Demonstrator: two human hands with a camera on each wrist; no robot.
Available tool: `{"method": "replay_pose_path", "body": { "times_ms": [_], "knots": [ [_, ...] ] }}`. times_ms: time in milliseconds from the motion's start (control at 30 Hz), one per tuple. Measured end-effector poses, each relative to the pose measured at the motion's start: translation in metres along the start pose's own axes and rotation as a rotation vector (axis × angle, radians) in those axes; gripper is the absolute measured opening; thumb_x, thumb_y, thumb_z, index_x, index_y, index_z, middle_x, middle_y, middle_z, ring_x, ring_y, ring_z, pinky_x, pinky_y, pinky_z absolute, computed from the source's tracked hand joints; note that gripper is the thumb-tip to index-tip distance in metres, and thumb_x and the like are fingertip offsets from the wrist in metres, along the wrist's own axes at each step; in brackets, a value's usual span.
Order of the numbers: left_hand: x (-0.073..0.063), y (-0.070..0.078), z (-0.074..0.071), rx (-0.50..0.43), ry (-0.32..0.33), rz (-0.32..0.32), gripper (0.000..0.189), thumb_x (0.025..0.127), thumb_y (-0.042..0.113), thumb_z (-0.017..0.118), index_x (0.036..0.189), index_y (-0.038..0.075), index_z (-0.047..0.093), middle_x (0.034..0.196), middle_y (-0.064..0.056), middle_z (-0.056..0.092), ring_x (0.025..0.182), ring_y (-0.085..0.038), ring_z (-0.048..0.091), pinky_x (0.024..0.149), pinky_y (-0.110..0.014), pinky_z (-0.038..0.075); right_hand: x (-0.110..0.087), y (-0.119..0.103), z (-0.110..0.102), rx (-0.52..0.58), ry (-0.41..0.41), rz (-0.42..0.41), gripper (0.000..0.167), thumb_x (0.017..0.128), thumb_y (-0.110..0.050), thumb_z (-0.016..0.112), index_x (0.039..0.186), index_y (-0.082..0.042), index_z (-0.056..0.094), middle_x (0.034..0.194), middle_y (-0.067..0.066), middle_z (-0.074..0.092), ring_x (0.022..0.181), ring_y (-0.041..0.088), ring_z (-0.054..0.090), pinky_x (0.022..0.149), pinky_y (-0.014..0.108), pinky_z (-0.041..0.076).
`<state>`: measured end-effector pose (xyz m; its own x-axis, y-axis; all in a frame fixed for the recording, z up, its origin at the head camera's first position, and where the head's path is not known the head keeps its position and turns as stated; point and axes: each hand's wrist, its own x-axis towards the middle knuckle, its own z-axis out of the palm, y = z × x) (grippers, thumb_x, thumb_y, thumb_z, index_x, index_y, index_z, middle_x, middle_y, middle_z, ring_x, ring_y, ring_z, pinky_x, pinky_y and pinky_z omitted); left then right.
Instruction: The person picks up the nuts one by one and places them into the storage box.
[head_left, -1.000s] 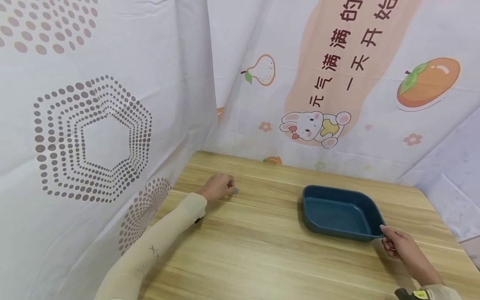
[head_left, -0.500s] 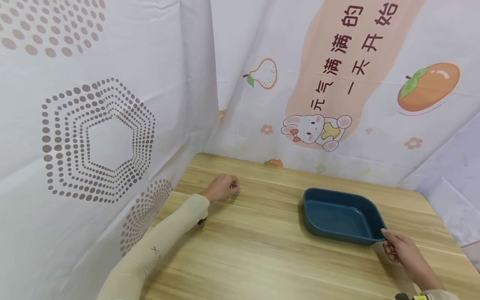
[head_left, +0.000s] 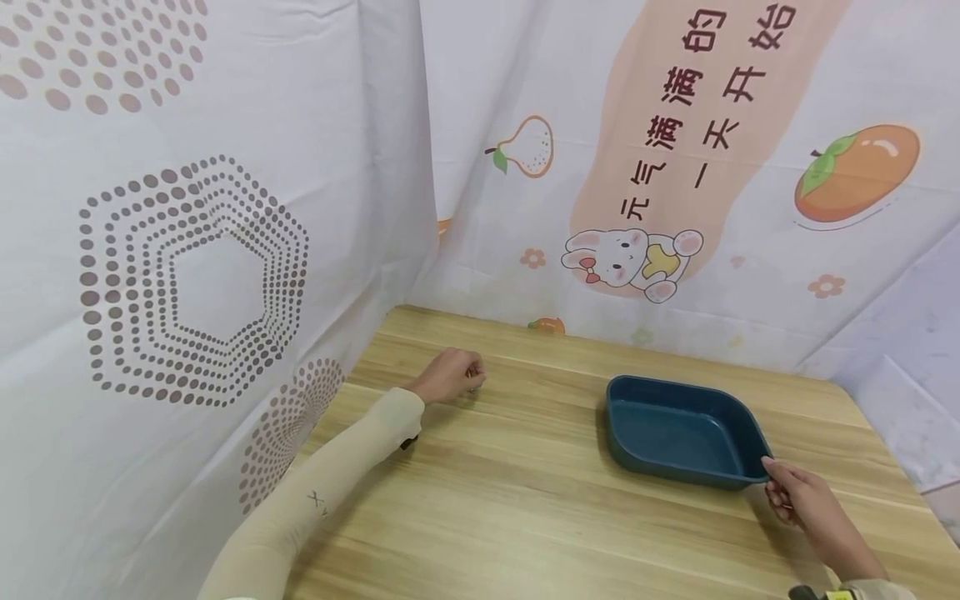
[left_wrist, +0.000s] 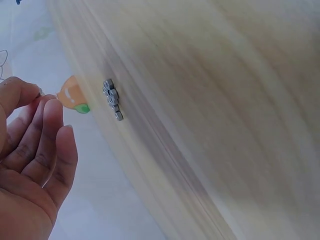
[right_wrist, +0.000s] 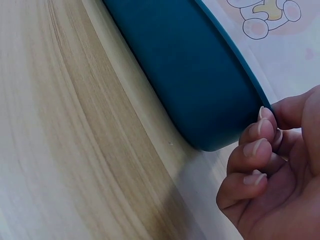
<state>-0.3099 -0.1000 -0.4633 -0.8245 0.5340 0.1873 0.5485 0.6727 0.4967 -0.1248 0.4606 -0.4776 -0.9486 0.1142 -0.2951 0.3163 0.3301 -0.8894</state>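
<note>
On the far left part of the table lies a small cluster of grey metal nuts point(left_wrist: 113, 99), mostly hidden by the hand in the head view. My left hand point(head_left: 450, 375) is just above and beside them, with thumb and forefinger pinched together. In the left wrist view a tiny shiny bit, seemingly one metal nut point(left_wrist: 41, 92), shows between those fingertips; most of it is covered. My right hand point(head_left: 806, 504) pinches the near right corner of a dark teal plastic tray point(head_left: 675, 479). The tray stands flat on the table, and nothing shows inside it.
A wood-grain table point(head_left: 510, 500) spans the space between both hands. White printed cloth point(head_left: 495, 233) hangs behind its far edge, and another patterned cloth point(head_left: 217, 292) hangs close along the left arm.
My left hand has shifted slightly to the right over the nuts, covering more of them. The right hand keeps its pinch on the tray. The head view has tilted a little.
</note>
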Motion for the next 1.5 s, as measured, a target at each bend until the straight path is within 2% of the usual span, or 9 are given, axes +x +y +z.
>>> {"method": "replay_pose_path", "body": {
  "times_ms": [600,900,1500],
  "knots": [
    [0.010,0.013,0.003,-0.001,-0.014,0.026,0.009,0.099,0.014,0.069,0.090,0.013,0.072,0.081,0.008,0.068,0.069,-0.005,0.061,0.066,-0.023,0.053,0.001,0.003,0.001,0.049,-0.002,-0.014,0.041,0.111,-0.036,0.045,0.086,-0.006,0.058,0.073,-0.004,0.052,0.061,0.007,0.047,0.054,0.023,0.045],
    [0.015,0.021,0.003,0.004,-0.027,0.035,0.008,0.099,0.015,0.069,0.092,0.013,0.072,0.084,0.007,0.069,0.072,-0.006,0.061,0.069,-0.024,0.053,0.001,0.005,0.002,0.080,0.008,-0.031,0.040,0.111,-0.035,0.047,0.084,-0.007,0.058,0.071,-0.005,0.052,0.059,0.006,0.047,0.053,0.023,0.044],
    [0.027,0.034,0.008,0.034,-0.030,0.072,0.009,0.099,0.015,0.069,0.091,0.013,0.071,0.085,0.006,0.069,0.074,-0.005,0.062,0.070,-0.022,0.053,-0.001,0.002,0.003,0.060,0.007,-0.011,0.043,0.111,-0.037,0.045,0.082,-0.007,0.056,0.070,-0.004,0.050,0.058,0.007,0.045,0.053,0.024,0.043]
  ]
}}
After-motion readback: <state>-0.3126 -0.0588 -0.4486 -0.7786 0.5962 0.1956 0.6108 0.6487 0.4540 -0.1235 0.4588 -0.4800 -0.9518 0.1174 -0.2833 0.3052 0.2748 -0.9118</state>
